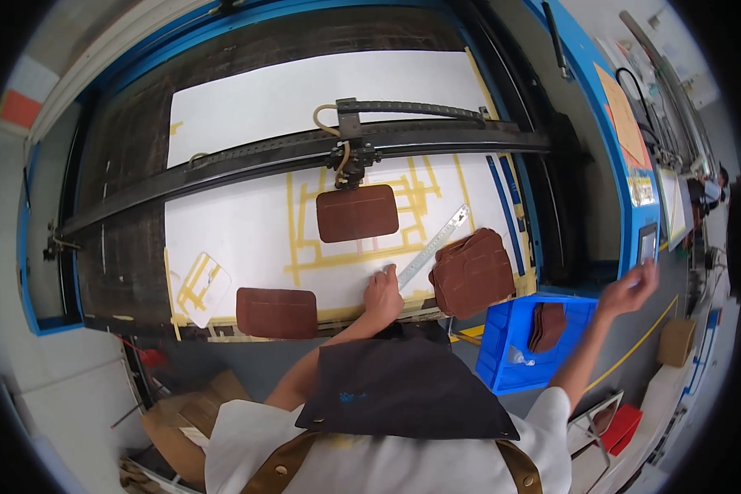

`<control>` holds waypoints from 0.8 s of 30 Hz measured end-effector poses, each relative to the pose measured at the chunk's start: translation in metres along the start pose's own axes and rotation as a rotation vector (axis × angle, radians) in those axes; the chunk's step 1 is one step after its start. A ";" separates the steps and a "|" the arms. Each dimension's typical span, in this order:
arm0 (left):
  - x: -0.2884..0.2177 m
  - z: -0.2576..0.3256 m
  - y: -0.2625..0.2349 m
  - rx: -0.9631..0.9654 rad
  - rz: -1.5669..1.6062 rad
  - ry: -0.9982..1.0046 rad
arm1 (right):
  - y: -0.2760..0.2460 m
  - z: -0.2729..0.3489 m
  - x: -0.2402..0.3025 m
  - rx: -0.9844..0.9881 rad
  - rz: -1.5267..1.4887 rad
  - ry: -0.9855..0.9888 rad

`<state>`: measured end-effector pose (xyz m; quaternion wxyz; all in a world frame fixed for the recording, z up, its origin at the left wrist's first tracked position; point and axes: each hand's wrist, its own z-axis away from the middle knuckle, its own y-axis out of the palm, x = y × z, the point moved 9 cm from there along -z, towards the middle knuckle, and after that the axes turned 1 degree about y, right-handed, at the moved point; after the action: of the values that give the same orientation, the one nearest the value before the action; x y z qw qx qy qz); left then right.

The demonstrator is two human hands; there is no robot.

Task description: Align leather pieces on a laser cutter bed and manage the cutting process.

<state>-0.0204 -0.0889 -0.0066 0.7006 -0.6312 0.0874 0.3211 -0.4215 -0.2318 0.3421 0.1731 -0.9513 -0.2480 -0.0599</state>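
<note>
Resting the left hand (382, 296), fingers curled, on the white sheet (247, 255) beside the metal ruler (436, 245), cannot tell whether gripping it; holding out the right hand (631, 286), bent and empty, at the small control screen (648, 242). Facing, ahead of the left hand and well apart from the right, a brown rounded panel (358, 216) by the carriage head (351, 171), with a similar piece (277, 313) leftward and a stack (474, 272) rightward.

A pale wall (58, 23) is rising at the upper left, grey floor (631, 327) is stretching along the right with a yellow line (654, 329) running across it, a brown box (675, 342) is standing near the right edge, and whitish light is filling the room
</note>
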 end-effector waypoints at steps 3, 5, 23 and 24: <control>0.010 0.000 0.007 0.098 0.087 -0.086 | 0.087 0.131 0.075 0.686 -0.474 0.541; 0.019 0.001 0.017 0.183 0.140 -0.088 | 0.138 0.254 0.137 1.205 -0.608 1.093; 0.075 0.001 -0.033 -0.052 0.460 -0.233 | 0.265 0.391 0.282 1.390 -0.828 1.002; 0.073 0.002 -0.034 -0.051 0.458 -0.236 | 0.266 0.391 0.285 1.393 -0.829 1.004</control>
<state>0.0551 -0.0616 -0.0167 0.5988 -0.5704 0.1377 0.5451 -0.0319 -0.1804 -0.0456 0.7520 -0.3339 -0.4423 -0.3568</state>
